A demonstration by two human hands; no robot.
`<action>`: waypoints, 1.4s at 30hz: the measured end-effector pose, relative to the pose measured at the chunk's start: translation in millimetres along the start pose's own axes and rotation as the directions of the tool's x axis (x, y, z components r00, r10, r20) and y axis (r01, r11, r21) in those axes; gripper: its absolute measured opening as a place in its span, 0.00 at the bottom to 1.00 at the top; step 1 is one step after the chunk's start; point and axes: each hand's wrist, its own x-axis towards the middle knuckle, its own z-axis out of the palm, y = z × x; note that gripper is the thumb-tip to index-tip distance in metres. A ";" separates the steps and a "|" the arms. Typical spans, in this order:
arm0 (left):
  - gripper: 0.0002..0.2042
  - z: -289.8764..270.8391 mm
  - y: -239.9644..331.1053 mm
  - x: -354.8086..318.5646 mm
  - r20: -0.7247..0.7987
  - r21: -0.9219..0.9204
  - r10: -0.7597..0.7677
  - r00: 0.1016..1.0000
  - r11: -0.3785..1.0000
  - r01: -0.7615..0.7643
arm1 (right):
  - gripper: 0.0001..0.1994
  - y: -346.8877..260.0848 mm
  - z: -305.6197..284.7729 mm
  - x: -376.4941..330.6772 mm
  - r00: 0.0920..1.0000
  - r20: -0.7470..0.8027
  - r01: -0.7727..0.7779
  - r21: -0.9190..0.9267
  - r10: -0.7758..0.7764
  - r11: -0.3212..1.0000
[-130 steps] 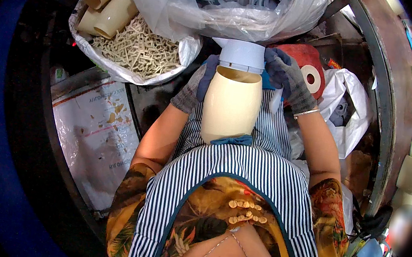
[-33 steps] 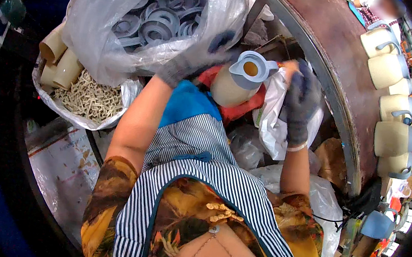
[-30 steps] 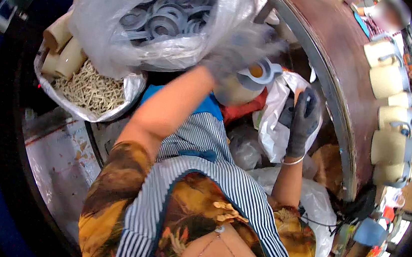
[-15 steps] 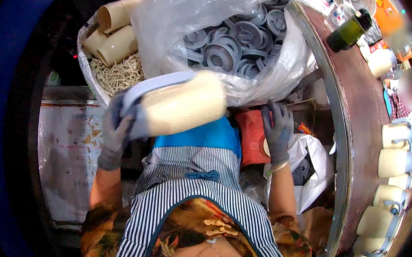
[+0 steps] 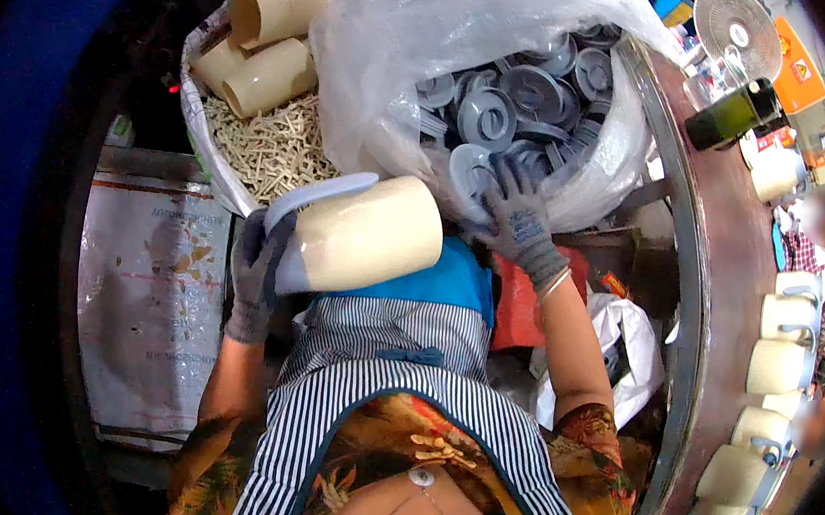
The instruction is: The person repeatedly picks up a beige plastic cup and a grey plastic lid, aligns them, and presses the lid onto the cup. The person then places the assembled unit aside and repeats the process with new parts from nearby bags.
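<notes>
My left hand (image 5: pixel 260 257), in a grey glove, grips a cream cylindrical jug (image 5: pixel 375 233) at its blue-grey end. The jug lies tilted above my lap, its long blue-grey handle (image 5: pixel 324 195) on the upper side. Over the near edge of a clear plastic bag (image 5: pixel 375 42) reaches my gloved right hand (image 5: pixel 519 218), its fingers spread. They overlap the edge of a round grey lid (image 5: pixel 468 170); whether they press on it I cannot tell. Several more grey lids (image 5: pixel 533 91) fill the bag.
Left of the bag, a white sack (image 5: pixel 192 134) holds cream cylinders (image 5: pixel 270 79) and small pale pieces (image 5: pixel 268 147). A curved brown table (image 5: pixel 725 250) runs along the right, bearing several cream jugs (image 5: pixel 778 368), a green bottle (image 5: pixel 731 115) and a fan (image 5: pixel 737 35). A red bag (image 5: pixel 528 310) lies below my right hand.
My right hand has moved up and left from beside the red bag to the grey lids. The jug in my left hand has shifted slightly down, and the view has shifted.
</notes>
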 end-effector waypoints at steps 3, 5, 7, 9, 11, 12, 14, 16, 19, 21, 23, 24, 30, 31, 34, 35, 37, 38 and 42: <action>0.11 14.9 -0.1 12.3 0.082 0.032 0.083 0.993 0.996 -0.085 | 0.33 14.1 38.3 -24.7 0.995 0.051 -0.098 0.234 0.088 0.967; 0.12 18.6 5.7 9.7 0.075 0.133 0.174 0.982 0.974 -0.183 | 0.33 15.3 38.3 -13.1 0.974 0.071 -0.226 0.375 0.215 0.899; 0.13 16.0 -2.1 2.2 0.013 -0.076 0.006 1.000 0.997 -0.005 | 0.34 1.0 28.7 1.1 0.987 0.062 -0.158 0.188 0.149 0.969; 0.14 7.1 -10.2 -4.8 0.041 0.039 0.094 0.995 0.995 -0.095 | 0.37 -11.5 17.8 12.8 0.997 0.015 -0.083 0.076 0.082 0.994; 0.13 -4.6 -6.5 -9.6 0.169 0.486 0.444 0.880 0.739 -0.466 | 0.35 -7.2 24.3 14.7 0.984 0.134 -0.114 -0.036 0.118 0.993; 0.13 -10.7 -3.4 -9.6 0.284 0.614 0.530 0.799 0.540 -0.575 | 0.35 -5.8 26.5 14.6 0.971 0.191 -0.126 -0.095 0.142 0.987; 0.14 -24.9 -16.8 -16.4 0.114 0.248 0.298 0.948 0.915 -0.317 | 0.34 -16.7 8.7 18.2 0.972 0.102 -0.233 0.305 0.211 0.923; 0.15 -28.9 -27.6 -18.8 0.064 -0.552 -0.135 0.989 0.821 0.148 | 0.33 -10.3 18.6 5.3 0.955 -0.066 -0.110 0.828 0.289 0.550; 0.18 -32.3 -13.7 -15.4 0.202 -0.636 -0.217 0.955 0.712 0.296 | 0.32 -56.4 -30.9 -15.3 0.940 -0.016 0.023 1.000 0.340 -0.016; 0.20 -28.5 -12.0 -8.2 0.331 -0.695 -0.168 0.929 0.623 0.360 | 0.31 -76.5 -55.3 -25.0 0.930 -0.224 0.144 0.951 0.291 0.272; 0.20 -24.0 -7.3 -1.2 0.427 -0.672 -0.202 0.881 0.581 0.459 | 0.30 -83.2 -69.1 -35.1 0.899 -0.315 0.178 0.898 0.305 0.403; 0.20 -23.8 -2.8 1.1 0.422 -0.609 -0.299 0.856 0.606 0.512 | 0.30 -82.9 -74.0 -40.5 0.905 -0.313 0.170 0.887 0.288 0.430; 0.18 1.6 28.1 10.4 0.519 -0.556 -0.375 0.768 0.533 0.637 | 0.31 -88.5 -88.0 -69.8 0.881 -0.364 0.165 0.835 0.303 0.525; 0.18 1.3 27.9 11.8 0.556 -0.534 -0.353 0.753 0.543 0.648 | 0.32 -88.1 -89.0 -72.6 0.874 -0.389 0.186 0.822 0.292 0.538; 0.18 4.5 23.1 15.0 0.630 -0.579 -0.202 0.750 0.522 0.627 | 0.28 -79.2 -85.9 -75.9 0.872 -0.448 0.240 0.745 0.199 0.622; 0.18 6.0 24.2 14.4 0.529 -0.491 -0.163 0.833 0.742 0.457 | 0.28 -81.2 -81.2 -77.7 0.865 -0.424 0.209 0.790 0.268 0.576; 0.18 6.6 37.8 9.4 0.396 -0.258 -0.006 0.918 0.959 0.117 | 0.27 -90.4 -65.3 -80.8 0.841 -0.365 0.158 0.872 0.401 0.463; 0.18 9.0 45.8 7.8 0.361 -0.171 0.081 0.929 0.985 -0.020 | 0.26 -95.5 -60.4 -87.4 0.861 -0.105 0.042 0.990 0.497 0.136; 0.23 26.6 137.7 3.4 0.760 -0.012 0.562 0.327 0.515 -0.857 | 0.19 -88.9 37.4 -97.9 0.972 -0.234 0.189 0.755 -0.011 0.628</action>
